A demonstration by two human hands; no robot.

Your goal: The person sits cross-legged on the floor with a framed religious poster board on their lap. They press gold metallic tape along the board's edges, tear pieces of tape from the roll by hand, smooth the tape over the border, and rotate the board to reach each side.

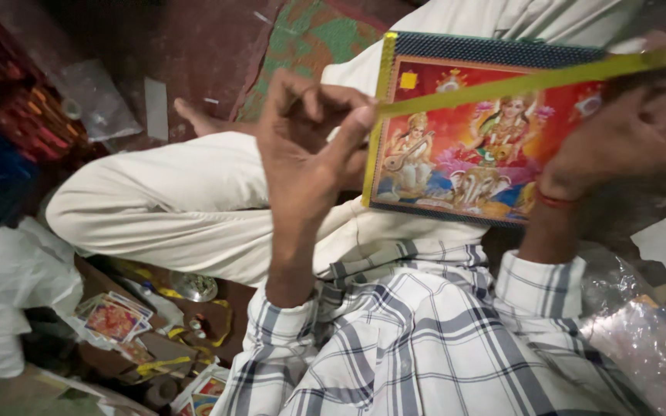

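Yellow strip [526, 81], right end behind right hand [641, 123]

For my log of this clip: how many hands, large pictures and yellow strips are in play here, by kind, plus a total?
Hands: 2, left hand and right hand
Large picture on the lap: 1
Yellow strip stretched between the hands: 1
Total: 4

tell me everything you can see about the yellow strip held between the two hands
The thin, shiny yellow strip looks like glossy tape or trim. It runs taut and slightly tilted across the colourful framed picture on the lap, pinched by the left hand at its lower end and the right hand at its higher end.
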